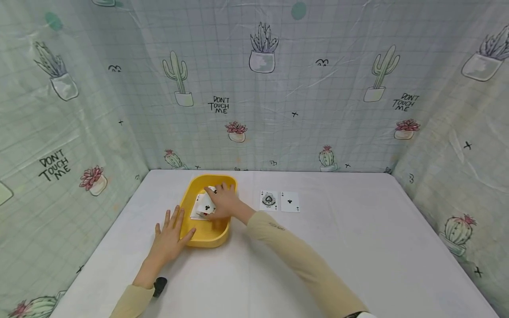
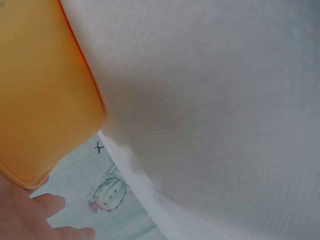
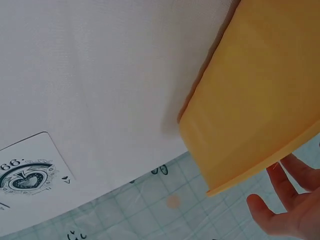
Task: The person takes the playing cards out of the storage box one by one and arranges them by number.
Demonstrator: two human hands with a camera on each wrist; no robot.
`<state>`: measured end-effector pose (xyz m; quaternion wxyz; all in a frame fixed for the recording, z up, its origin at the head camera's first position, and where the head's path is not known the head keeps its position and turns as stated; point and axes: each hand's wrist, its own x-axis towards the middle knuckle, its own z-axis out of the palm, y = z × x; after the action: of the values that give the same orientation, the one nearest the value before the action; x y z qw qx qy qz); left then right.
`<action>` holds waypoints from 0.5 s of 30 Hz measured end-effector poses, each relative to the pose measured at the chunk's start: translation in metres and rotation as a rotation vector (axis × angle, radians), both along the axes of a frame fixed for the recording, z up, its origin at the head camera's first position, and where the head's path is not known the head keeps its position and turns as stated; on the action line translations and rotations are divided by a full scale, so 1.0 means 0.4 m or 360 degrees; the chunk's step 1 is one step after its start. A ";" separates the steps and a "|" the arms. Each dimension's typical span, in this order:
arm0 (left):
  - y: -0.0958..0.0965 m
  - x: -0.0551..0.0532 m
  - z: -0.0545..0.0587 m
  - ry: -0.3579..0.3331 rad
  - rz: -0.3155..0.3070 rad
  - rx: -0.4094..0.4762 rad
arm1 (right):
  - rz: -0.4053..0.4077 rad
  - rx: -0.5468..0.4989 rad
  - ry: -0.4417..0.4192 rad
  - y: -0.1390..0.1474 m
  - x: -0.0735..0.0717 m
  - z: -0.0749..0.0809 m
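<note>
A yellow plastic bin (image 1: 205,242) stands on the table's left half, with several loose playing cards (image 1: 195,215) inside it. My right hand (image 1: 223,204) reaches in over its right wall; thumb and fingers hold a club card (image 1: 206,204) whose edge is raised above the others. Part of this card is hidden under the hand. My left hand (image 1: 169,238) rests with spread, straight fingers at the bin's left rim. In the left wrist view, fingers (image 2: 50,204) show beside the bin's corner. The right wrist view shows fingers (image 3: 282,187) past the bin's rim.
Right of the bin, an ace of spades (image 1: 268,200) and an ace of clubs (image 1: 290,202) lie face up side by side on the white table (image 1: 318,265). A cactus-print cloth (image 1: 278,110) hangs behind the table and along both sides.
</note>
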<state>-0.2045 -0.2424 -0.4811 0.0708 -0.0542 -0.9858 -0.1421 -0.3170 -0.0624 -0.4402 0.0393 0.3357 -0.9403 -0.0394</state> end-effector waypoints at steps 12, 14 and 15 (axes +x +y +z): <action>0.004 0.001 0.007 -0.0017 0.0006 0.0007 | 0.0044 -0.0036 0.0018 0.060 0.019 0.021; 0.004 0.001 0.006 -0.0012 0.0003 0.0009 | 0.0048 -0.0045 0.0013 0.069 0.022 0.026; 0.004 0.000 0.005 -0.0009 0.0001 0.0009 | 0.0047 -0.0044 0.0015 0.074 0.023 0.029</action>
<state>-0.2044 -0.2409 -0.4791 0.0680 -0.0533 -0.9856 -0.1451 -0.3077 -0.0329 -0.4287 0.0490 0.3489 -0.9355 -0.0273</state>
